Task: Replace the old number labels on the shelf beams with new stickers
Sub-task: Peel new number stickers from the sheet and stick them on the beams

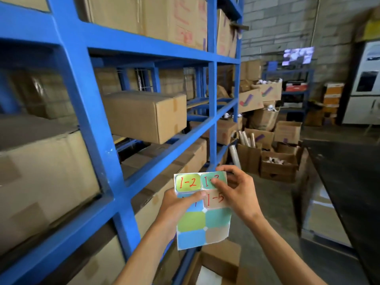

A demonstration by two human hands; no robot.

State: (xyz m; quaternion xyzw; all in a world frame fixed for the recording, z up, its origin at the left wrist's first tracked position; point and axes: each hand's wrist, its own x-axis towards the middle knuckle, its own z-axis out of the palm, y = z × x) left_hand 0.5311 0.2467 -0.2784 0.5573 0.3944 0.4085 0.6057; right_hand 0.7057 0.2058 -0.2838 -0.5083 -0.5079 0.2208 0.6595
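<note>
A sheet of coloured stickers is held upright in front of the blue shelf rack. Red numbers are handwritten on its upper stickers: a yellow-green one reads 1-2, a tan one reads 1-5. My left hand grips the sheet's left edge, thumb across a blue sticker. My right hand pinches the top right, its fingertips on the teal sticker and covering part of its number. No old label shows on the nearby beams.
Cardboard boxes fill the shelves at left. An open carton sits on the floor below my hands. More open boxes are piled down the aisle. A dark table edge runs along the right.
</note>
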